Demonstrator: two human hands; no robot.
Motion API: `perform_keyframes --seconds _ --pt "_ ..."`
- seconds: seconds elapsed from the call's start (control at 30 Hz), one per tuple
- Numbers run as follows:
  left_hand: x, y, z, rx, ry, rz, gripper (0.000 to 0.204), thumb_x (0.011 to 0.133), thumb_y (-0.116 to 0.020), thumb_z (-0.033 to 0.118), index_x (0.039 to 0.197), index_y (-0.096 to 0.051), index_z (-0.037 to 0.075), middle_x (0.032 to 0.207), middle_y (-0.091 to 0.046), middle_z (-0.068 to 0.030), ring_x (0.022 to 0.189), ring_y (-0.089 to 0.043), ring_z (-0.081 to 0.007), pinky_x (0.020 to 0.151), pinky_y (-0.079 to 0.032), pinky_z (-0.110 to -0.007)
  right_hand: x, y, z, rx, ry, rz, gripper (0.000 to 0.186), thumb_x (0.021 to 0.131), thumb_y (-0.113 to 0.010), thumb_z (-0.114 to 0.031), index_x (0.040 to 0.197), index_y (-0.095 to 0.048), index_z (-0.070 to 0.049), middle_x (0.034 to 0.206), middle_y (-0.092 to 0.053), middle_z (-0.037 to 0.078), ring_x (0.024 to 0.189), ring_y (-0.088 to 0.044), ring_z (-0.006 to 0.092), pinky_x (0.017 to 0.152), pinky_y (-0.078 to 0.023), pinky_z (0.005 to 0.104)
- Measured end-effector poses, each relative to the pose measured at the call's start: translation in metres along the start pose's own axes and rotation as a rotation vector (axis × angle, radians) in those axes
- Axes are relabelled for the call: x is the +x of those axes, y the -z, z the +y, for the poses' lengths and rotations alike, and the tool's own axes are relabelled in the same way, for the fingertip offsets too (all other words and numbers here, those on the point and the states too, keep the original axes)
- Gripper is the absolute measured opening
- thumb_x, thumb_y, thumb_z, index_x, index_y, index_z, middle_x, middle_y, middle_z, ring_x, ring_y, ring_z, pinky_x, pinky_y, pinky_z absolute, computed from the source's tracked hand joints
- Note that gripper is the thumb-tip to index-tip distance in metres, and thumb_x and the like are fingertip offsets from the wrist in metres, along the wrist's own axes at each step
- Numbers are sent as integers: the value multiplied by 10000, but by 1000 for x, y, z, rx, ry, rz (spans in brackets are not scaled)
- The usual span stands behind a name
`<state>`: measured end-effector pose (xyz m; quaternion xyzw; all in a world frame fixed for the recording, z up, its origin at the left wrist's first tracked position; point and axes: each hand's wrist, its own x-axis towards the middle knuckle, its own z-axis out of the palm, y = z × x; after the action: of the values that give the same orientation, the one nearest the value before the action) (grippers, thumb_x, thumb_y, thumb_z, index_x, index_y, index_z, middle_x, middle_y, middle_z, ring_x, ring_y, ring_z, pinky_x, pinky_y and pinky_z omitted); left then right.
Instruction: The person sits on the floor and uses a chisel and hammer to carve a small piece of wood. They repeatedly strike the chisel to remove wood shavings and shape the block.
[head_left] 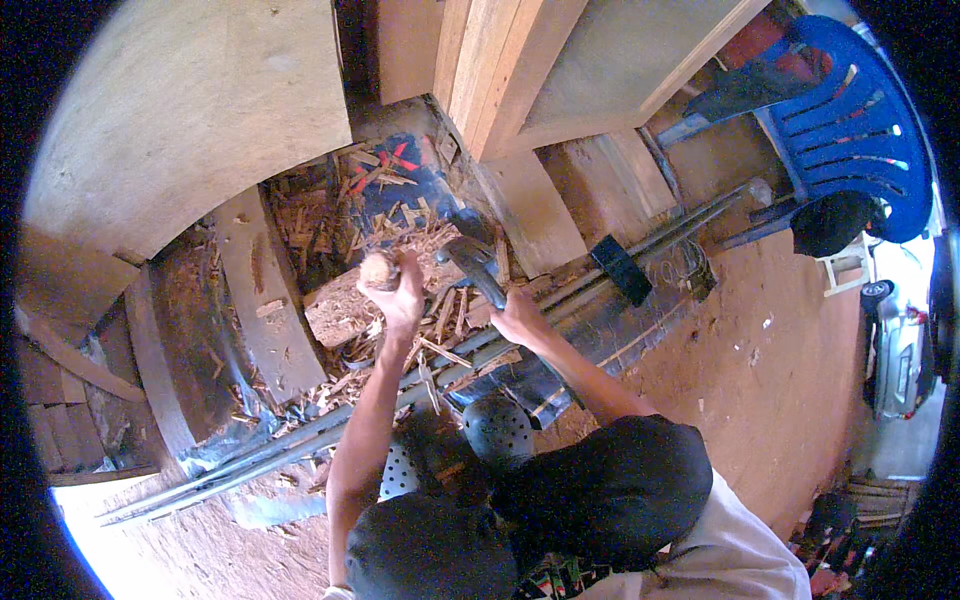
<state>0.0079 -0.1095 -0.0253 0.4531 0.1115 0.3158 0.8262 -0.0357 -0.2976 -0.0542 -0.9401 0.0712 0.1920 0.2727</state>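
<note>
My left hand (403, 302) is closed round a short, pale brown piece of wood (379, 269), its blunt end facing up; the rest of it is hidden by my fingers. My right hand (519, 318) grips the dark handle of a hammer (473, 268). The hammer's grey head lies just right of my left hand, over the splintered wood; whether it touches anything I cannot tell. Beneath both hands is a rough, reddish-brown block of wood (335, 310), with wood splinters (445, 315) strewn round it.
Long metal bars (290, 445) run slantwise in front of my feet, with a dark flat phone-like slab (621, 270) on them at right. Boards (265, 300) and large panels (200, 120) stand at left and behind. A blue plastic chair (850, 130) is at far right, a car (898, 345) beyond.
</note>
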Motion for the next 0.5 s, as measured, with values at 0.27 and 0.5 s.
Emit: perform_keyframes --seconds 0.27,0.5 --pt "30 -7 9 33 7 -206 197 760 -601 -51 767 -449 74 555 -462 8 438 -424 -75 382 -352 -218 5 -7 8 -9 -4 -63 432 691 -634 -252 916 -509 95 830 -585 298 801 -585 439 706 -473 480" --pt "14 13 -23 71 179 -278 454 782 -649 13 1044 -290 102 768 -534 -60 563 -493 -89 457 -416 -226 3 -12 10 -20 39 54 412 700 -621 -233 926 -507 91 851 -565 306 804 -561 453 710 -455 490"
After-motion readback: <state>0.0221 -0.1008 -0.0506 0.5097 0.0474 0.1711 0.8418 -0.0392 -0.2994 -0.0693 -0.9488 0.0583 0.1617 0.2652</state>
